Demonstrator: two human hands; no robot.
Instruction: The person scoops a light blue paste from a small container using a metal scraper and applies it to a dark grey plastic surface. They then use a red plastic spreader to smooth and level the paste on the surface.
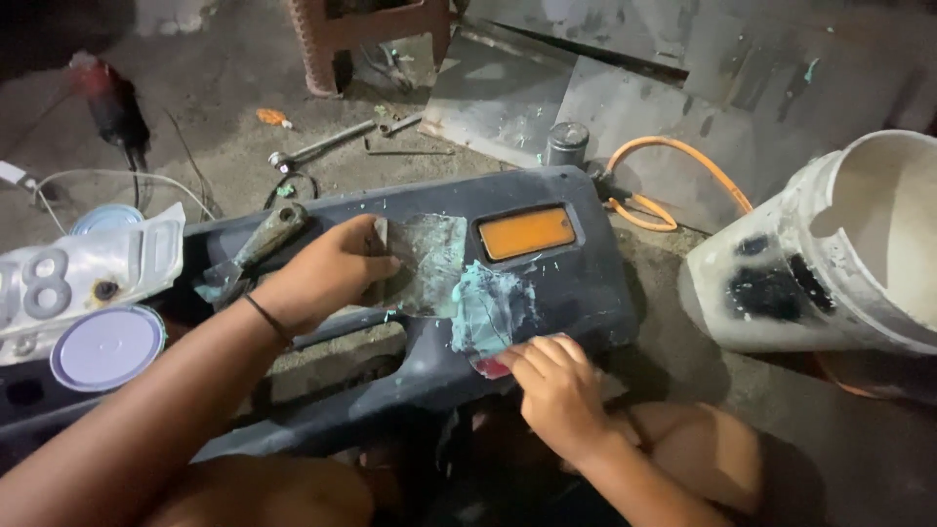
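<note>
2 hands work teal filler on a dark bumper panel (pixel 576 293) lying on the floor.

A white bucket (pixel 839 254) lies tipped at right, just beside the panel. The left hand (pixel 327 273) presses flat on the panel, its grip open, beside a scraper (pixel 256 249). The right hand (pixel 556 385) pinches a red spreader (pixel 491 367) against the filler patch (pixel 485 307) below the orange reflector (pixel 527 232).

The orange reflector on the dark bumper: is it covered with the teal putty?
No, the orange reflector shows bare in its recess on the dark bumper, while the teal putty lies smeared below it.
</note>
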